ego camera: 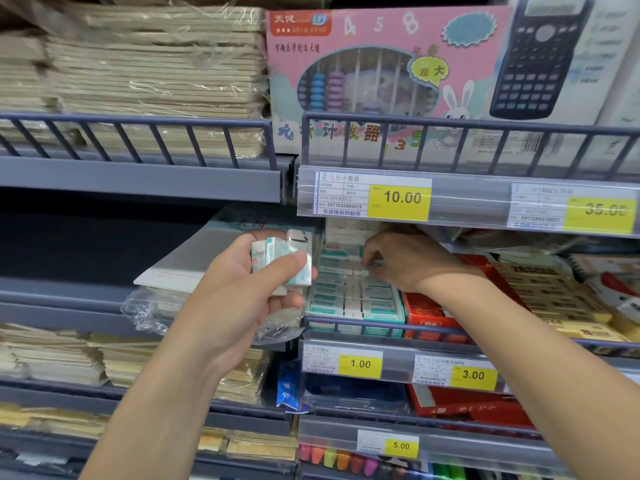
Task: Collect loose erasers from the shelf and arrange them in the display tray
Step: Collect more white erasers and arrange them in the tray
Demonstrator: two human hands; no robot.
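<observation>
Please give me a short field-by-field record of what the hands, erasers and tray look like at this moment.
left hand: holds a bunch of small white-and-teal wrapped erasers
right hand: fingertips pinch at an eraser in the tray's back rows
display tray: teal-edged cardboard box, nearly filled with neat rows of erasers
tray's place: behind the grey shelf rail, above the yellow 1.00 price tag
right neighbour: red packets

Overhead store light is falling evenly; glare is streaking the clear price-label strip (467, 199). Dark recess (86, 237) is staying underexposed. Wide-angle bending at edges, calculator box (554, 57) blurring softly.
</observation>
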